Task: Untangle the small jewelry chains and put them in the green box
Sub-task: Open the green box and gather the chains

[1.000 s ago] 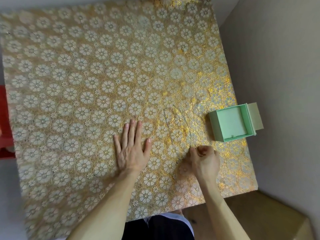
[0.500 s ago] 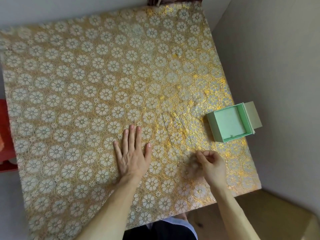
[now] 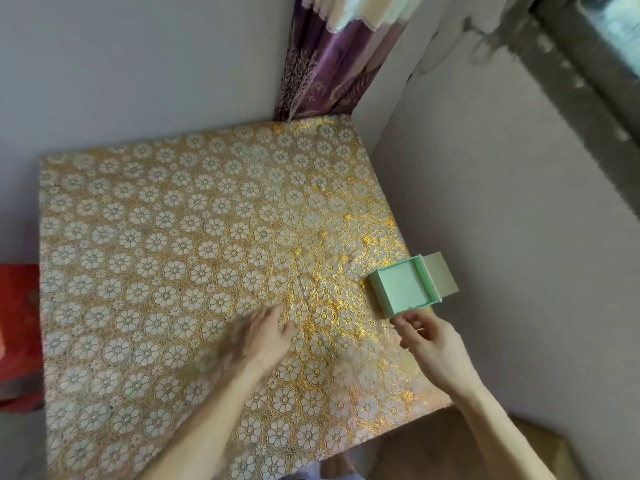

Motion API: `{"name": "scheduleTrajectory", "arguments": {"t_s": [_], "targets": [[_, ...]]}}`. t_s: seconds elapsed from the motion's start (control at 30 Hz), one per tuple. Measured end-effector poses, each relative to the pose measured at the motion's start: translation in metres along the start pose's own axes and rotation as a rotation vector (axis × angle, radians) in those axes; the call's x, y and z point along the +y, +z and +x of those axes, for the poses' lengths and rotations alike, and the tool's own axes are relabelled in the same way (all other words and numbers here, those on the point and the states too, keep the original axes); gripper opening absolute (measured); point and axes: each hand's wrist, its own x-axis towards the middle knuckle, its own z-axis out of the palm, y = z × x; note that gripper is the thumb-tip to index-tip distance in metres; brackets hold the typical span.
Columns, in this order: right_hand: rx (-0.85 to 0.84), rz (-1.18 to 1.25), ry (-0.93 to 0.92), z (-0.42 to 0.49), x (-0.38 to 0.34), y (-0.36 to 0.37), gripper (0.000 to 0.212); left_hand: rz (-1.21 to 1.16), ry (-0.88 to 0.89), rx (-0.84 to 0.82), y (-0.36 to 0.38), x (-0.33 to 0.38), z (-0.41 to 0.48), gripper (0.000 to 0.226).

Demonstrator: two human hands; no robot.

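Just below the green box (image 3: 405, 289), right hand (image 3: 429, 341) fingers (image 3: 410, 318) pinch what's likely a light, limp chain; left hand (image 3: 259, 337) blurred, fingers' state unclear.

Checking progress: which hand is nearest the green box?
The right hand, fingertips just below the open green box; the left hand is farther left on the tablecloth.

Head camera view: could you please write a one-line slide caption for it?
Right hand pinches something thin beside the open green box; left hand is over the floral tablecloth.
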Motion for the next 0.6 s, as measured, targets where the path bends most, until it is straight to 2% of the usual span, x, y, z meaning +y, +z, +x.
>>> {"name": "scheduleTrajectory", "arguments": {"t_s": [0.1,0.27,0.43,0.5,0.6], "targets": [[-0.015,-0.062,-0.076,-0.014,-0.028,-0.035,0.014,-0.196,0.194,-0.075,-0.032,0.041,-0.021,0.044],[-0.04,-0.176,-0.206,-0.042,-0.069,-0.089,0.014,-0.453,0.476,-0.191,-0.066,0.107,-0.054,0.047],[-0.05,-0.205,-0.289,-0.067,-0.094,-0.127,0.014,-0.573,0.582,-0.313,-0.081,0.157,-0.079,0.037],[-0.04,-0.183,-0.303,-0.074,-0.099,-0.138,0.015,-0.596,0.59,-0.308,-0.083,0.168,-0.086,0.029],[-0.009,-0.189,-0.321,-0.078,-0.098,-0.149,0.016,-0.727,0.561,-0.242,-0.081,0.174,-0.092,0.034]]}}
